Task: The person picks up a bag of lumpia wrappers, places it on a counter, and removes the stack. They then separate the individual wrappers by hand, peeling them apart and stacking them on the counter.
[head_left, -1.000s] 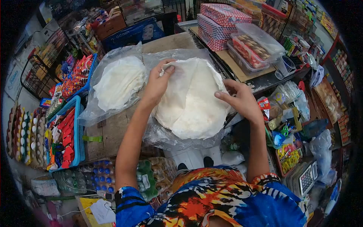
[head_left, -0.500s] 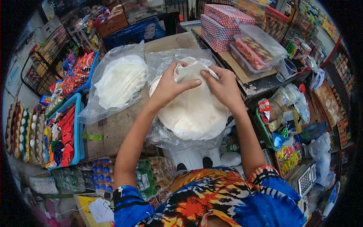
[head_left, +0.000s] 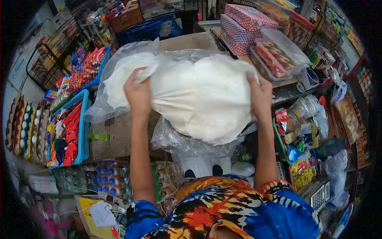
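A thin, pale round sheet [head_left: 199, 91] that looks like a spring roll wrapper is stretched between my two hands. My left hand [head_left: 138, 93] pinches its left edge, where the sheet gathers into creases. At the opposite edge, my right hand [head_left: 260, 95] is closed on it, slightly blurred. The sheet overlaps a pile below it, which lies on clear plastic [head_left: 175, 139]. To the left, a second pile of white wrappers [head_left: 117, 85] rests on its own clear plastic, partly behind my left hand.
Blue baskets of snack packets [head_left: 85, 131] stand left of the wooden table [head_left: 115, 141], beside egg trays [head_left: 36, 127]. Checkered boxes [head_left: 242, 34] and a clear tub of pastries [head_left: 276, 59] sit at the back right. A green basket of small goods [head_left: 280, 145] is on the right.
My hands have moved apart, left hand leftward and right hand rightward. The sheet, bunched near its far edge before, is now spread wide between them.
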A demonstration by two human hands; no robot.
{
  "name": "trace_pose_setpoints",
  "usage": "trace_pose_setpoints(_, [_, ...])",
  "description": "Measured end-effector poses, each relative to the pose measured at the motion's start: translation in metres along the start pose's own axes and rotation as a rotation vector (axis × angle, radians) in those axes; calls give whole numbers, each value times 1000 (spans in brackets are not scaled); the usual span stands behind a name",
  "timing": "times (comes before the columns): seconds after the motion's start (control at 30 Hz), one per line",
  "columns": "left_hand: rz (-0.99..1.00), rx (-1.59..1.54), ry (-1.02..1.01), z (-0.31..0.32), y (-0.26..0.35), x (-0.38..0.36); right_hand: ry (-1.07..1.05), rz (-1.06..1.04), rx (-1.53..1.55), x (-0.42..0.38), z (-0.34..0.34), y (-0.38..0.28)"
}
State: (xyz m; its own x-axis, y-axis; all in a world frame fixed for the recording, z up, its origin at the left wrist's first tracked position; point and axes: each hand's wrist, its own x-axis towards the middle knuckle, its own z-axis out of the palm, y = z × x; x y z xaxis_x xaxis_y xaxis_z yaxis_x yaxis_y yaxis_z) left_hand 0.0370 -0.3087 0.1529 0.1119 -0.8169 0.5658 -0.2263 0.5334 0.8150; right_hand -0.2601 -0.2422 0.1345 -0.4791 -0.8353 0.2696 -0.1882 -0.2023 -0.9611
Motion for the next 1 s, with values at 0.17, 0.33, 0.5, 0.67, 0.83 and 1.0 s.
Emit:
trace_pose_setpoints(0.17, [-231, -148, 555, -70, -7, -24, 101, -34, 167, 8, -23, 4])
trace_pose_setpoints(0.33, [-214, -110, 538, -102, 23, -59, -75, -103, -112, 21, -19, 2])
trace_pose_setpoints(0.5, [-447, 187, 388, -126, 43, -94, -145, -194, -176, 11, 11, -15])
trace_pose_setpoints(0.67, [40, 494, 185, -118, 79, -125, -205, -154, 169, 5, 35, -36])
trace_pose_setpoints(0.83, [-34, 561, -110, -129, 103, -140, -279, -177, 231, -20, 48, -70])
trace_pose_setpoints(1.0, [79, 662, -203, -135, 112, -148, -482, -101, 316, -39, 55, -98])
